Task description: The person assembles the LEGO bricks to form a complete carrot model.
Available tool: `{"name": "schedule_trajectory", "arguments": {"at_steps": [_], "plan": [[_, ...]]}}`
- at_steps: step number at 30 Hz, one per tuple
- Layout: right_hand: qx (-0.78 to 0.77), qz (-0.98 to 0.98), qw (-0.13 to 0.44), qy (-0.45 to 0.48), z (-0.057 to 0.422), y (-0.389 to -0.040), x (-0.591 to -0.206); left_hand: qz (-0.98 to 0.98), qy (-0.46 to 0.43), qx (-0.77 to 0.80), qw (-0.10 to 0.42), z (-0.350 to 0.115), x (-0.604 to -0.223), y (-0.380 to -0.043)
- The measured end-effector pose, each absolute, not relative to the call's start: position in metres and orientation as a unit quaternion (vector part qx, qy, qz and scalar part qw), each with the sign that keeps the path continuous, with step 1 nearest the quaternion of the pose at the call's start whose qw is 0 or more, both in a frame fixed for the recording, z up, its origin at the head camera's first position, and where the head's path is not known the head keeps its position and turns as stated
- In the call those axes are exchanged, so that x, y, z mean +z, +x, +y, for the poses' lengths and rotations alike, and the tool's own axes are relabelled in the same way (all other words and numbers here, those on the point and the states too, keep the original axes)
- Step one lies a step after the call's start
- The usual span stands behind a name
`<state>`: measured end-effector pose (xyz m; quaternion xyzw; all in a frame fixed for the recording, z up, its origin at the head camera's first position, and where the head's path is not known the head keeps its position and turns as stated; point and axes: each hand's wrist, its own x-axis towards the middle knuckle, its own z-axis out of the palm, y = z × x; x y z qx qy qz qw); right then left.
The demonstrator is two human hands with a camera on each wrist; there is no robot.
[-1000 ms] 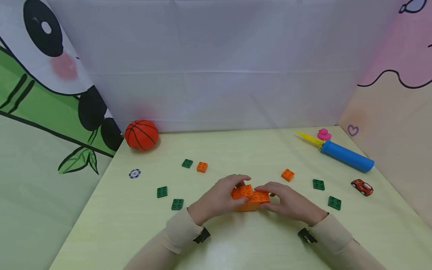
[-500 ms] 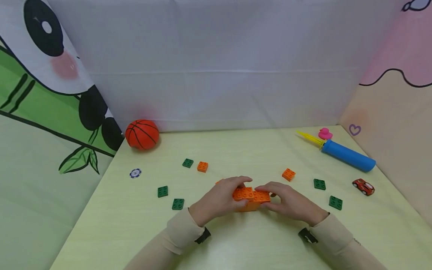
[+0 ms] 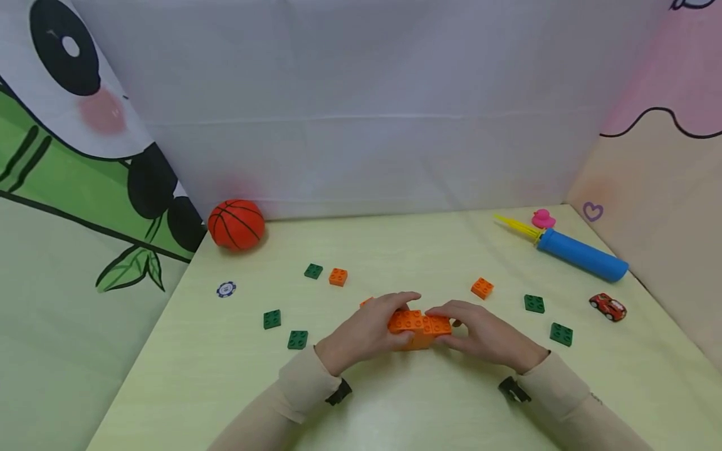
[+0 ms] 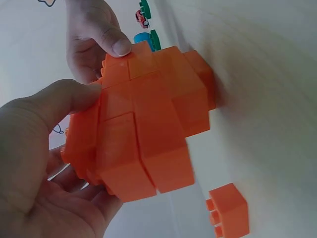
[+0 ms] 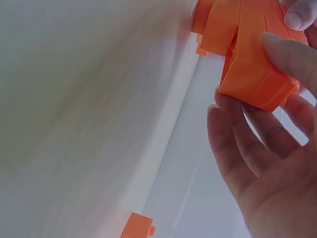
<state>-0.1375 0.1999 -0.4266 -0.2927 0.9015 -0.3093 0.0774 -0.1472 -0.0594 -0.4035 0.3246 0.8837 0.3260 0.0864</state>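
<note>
A stepped structure of joined orange building bricks (image 3: 420, 338) stands on the table between the two hands. At its left end my left hand (image 3: 366, 329) grips it, thumb on the near face and fingers behind. My right hand (image 3: 485, 333) holds the right end the same way, thumb in front. A raised top brick (image 4: 81, 144) lies within the left hand's grasp in the left wrist view. From the right wrist view, the layered bricks (image 5: 252, 59) narrow toward the tabletop. Just behind the left hand, a loose orange brick (image 3: 365, 302) is mostly hidden.
Left of the hands lie green bricks (image 3: 297, 339), another orange brick (image 3: 338, 277) and a poker chip (image 3: 226, 289). A small basketball (image 3: 236, 225) sits back left. To the right are an orange brick (image 3: 482, 287), green bricks (image 3: 561, 334), a toy car (image 3: 607, 307), a blue pump (image 3: 583, 254) and a pink duck (image 3: 543, 218).
The top orange brick under the left hand has gone down and left, into line with the structure. A loose orange brick has come into sight behind that hand. The right hand keeps its hold.
</note>
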Motion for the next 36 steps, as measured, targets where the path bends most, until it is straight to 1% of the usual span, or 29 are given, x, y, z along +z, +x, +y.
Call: {"name": "schedule_trajectory", "arguments": {"at_steps": [6, 12, 15, 17, 19, 22, 24, 26, 28, 31, 33, 36], "plan": [[-0.304, 0.906, 0.089, -0.281, 0.200, -0.138, -0.425, 0.875, 0.316, 0.358, 0.084, -0.069, -0.412, -0.147], [-0.305, 0.909, 0.109, -0.261, 0.200, -0.136, -0.423, 0.868, 0.309, 0.384, 0.060, -0.088, -0.415, -0.145], [-0.326, 0.904, 0.117, -0.250, 0.204, -0.139, -0.424, 0.868, 0.303, 0.389, 0.056, -0.094, -0.414, -0.145], [-0.331, 0.907, 0.101, -0.241, 0.209, -0.143, -0.425, 0.868, 0.304, 0.390, 0.055, -0.096, -0.414, -0.145], [-0.318, 0.919, 0.064, -0.224, 0.215, -0.151, -0.425, 0.867, 0.304, 0.390, 0.054, -0.097, -0.414, -0.146], [-0.255, 0.947, -0.005, -0.195, 0.226, -0.166, -0.423, 0.867, 0.306, 0.389, 0.053, -0.098, -0.415, -0.146], [-0.201, 0.966, -0.021, -0.162, 0.233, -0.176, -0.422, 0.867, 0.307, 0.388, 0.051, -0.097, -0.416, -0.147], [-0.156, 0.979, -0.002, -0.132, 0.241, -0.184, -0.421, 0.867, 0.309, 0.388, 0.051, -0.097, -0.416, -0.146], [-0.124, 0.985, 0.035, -0.112, 0.247, -0.190, -0.422, 0.865, 0.312, 0.389, 0.052, -0.097, -0.416, -0.146], [-0.126, 0.983, 0.090, -0.095, 0.253, -0.196, -0.423, 0.861, 0.317, 0.393, 0.054, -0.096, -0.415, -0.146], [-0.142, 0.980, 0.102, -0.095, 0.254, -0.197, -0.424, 0.861, 0.319, 0.393, 0.054, -0.096, -0.416, -0.146], [-0.174, 0.975, 0.090, -0.107, 0.252, -0.194, -0.423, 0.862, 0.317, 0.392, 0.052, -0.097, -0.414, -0.145]]}}
